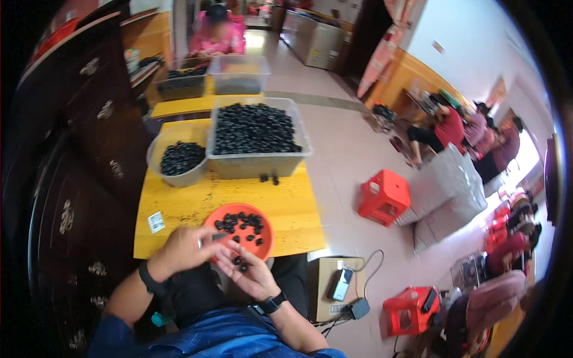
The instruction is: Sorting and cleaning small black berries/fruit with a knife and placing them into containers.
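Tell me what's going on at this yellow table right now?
A seated person works over an orange dish of small black pieces at the near edge of the yellow table. The right hand lies palm up with a few pieces in it; the left hand pinches something small beside it. Behind stand a clear bin and a round tub, both holding more black pieces.

At twelve o'clock we see a clear tub (258, 164) heaped with black pieces, a round tub (179, 176) at eleven. We see a red stool (384, 196) on the floor at three, a cardboard box (325, 280) at five.
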Motion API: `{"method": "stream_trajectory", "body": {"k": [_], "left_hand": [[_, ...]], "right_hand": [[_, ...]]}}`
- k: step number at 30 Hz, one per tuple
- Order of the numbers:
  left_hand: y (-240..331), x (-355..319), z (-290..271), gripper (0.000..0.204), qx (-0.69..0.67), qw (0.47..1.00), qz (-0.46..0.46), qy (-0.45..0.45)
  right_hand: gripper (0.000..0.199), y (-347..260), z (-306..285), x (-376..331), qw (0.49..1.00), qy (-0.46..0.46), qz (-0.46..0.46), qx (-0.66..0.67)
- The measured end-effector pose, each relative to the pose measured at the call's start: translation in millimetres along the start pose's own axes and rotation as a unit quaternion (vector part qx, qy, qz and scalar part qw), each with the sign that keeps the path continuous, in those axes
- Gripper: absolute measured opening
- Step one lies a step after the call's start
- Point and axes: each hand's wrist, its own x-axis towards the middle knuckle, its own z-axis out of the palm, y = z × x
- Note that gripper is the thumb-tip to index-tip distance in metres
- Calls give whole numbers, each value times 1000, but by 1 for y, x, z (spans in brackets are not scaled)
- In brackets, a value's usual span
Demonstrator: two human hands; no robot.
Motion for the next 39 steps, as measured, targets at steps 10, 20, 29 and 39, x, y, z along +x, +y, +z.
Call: {"method": "stream_trajectory", "body": {"k": [10,20,29,39], "left_hand": [[23,-20,49,21,4,1000,1,-18],[25,-16,56,14,36,998,45,36],[37,-11,39,19,-4,998,35,52],[34,-15,38,22,18,995,70,73]], "right_hand": [[38,2,2,4,999,-27,-6,-45],[36,-3,9,3,996,-53,-13,-67],[27,-5,1,-3,984,45,-15,-174],[22,-6,5,-3,979,-20,11,-200]]}}
